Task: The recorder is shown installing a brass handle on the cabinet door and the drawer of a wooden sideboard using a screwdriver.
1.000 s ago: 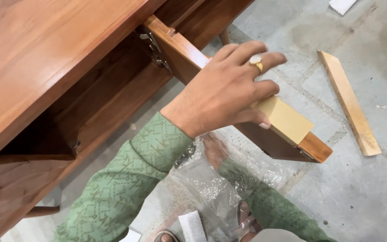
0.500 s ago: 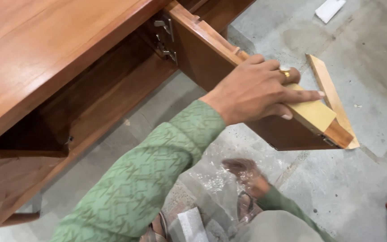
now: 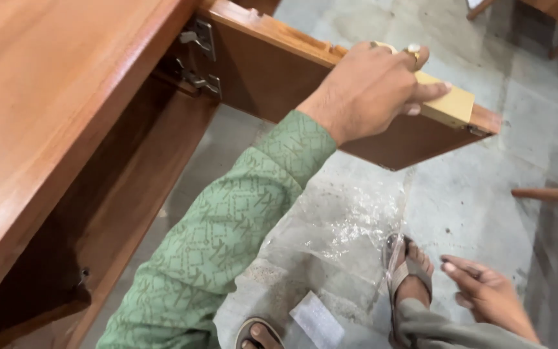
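My left hand [image 3: 369,87], with a ring on one finger and a green patterned sleeve, reaches up from the lower left. It grips a pale wooden block [image 3: 450,105] against the top edge of an open brown cabinet door [image 3: 279,71]. The fingers lie over the block and the thumb side wraps the door's edge. My right hand [image 3: 485,297] hovers low at the bottom right, just beside my sandalled foot [image 3: 408,271]. Its fingers are apart and it holds nothing.
The door hangs on two metal hinges [image 3: 198,58] from a polished wooden cabinet [image 3: 53,110] at left. A clear plastic sheet [image 3: 350,226] and a white slip [image 3: 318,320] lie on the concrete floor. A wooden rod [image 3: 544,194] sticks in from the right.
The door and my left hand on the block have shifted up and right in view. The loose wooden strip on the floor has left the view. My right hand has come into view.
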